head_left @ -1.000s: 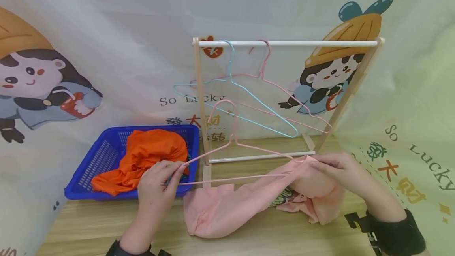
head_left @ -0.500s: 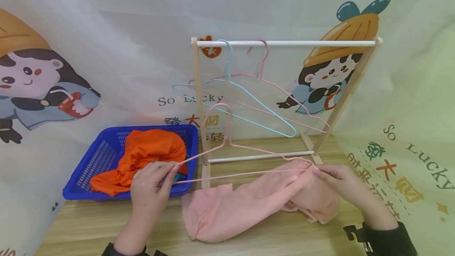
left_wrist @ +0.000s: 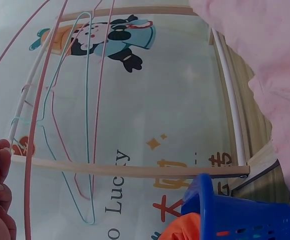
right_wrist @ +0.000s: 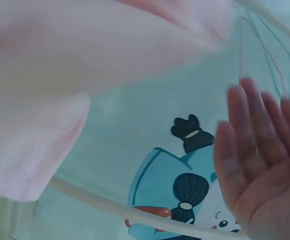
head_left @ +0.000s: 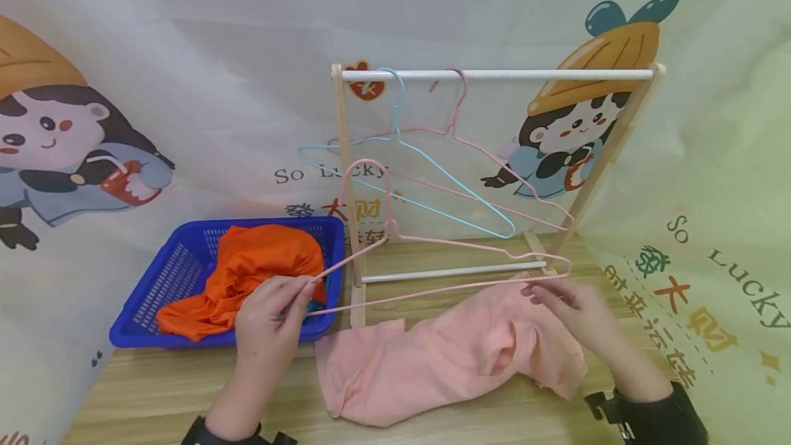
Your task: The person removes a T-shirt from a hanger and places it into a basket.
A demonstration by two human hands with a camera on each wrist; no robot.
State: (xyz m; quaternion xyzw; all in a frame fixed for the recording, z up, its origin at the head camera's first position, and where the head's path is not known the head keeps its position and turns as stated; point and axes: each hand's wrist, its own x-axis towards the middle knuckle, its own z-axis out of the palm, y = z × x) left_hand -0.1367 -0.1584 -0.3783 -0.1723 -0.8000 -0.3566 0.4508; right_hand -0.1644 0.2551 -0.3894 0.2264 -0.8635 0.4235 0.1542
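A pink wire hanger point(head_left: 457, 244) is tilted over the table, hook upward. My left hand point(head_left: 268, 325) pinches its left end, and its wire point(left_wrist: 31, 140) also crosses the left wrist view. Below lies a pink garment point(head_left: 426, 369), crumpled on the wooden table, its upper right part rising behind the hanger's lower bar. The hanger's right end shows bare. Close beside that end is my right hand point(head_left: 583, 318); in the right wrist view this hand point(right_wrist: 265, 170) has its fingers extended with nothing in them, next to blurred pink fabric point(right_wrist: 110, 50).
Behind the hanger stands a small rack with a white top rail point(head_left: 500, 75). A light-blue hanger point(head_left: 432, 162) and another pink hanger point(head_left: 494, 160) hang from it. At the left, a blue basket point(head_left: 176, 273) holds orange cloth point(head_left: 259, 259). A printed backdrop surrounds the table.
My right hand has let go of the pink garment, which has dropped from the hanger's right end. The held hanger has risen slightly and its right end now shows.
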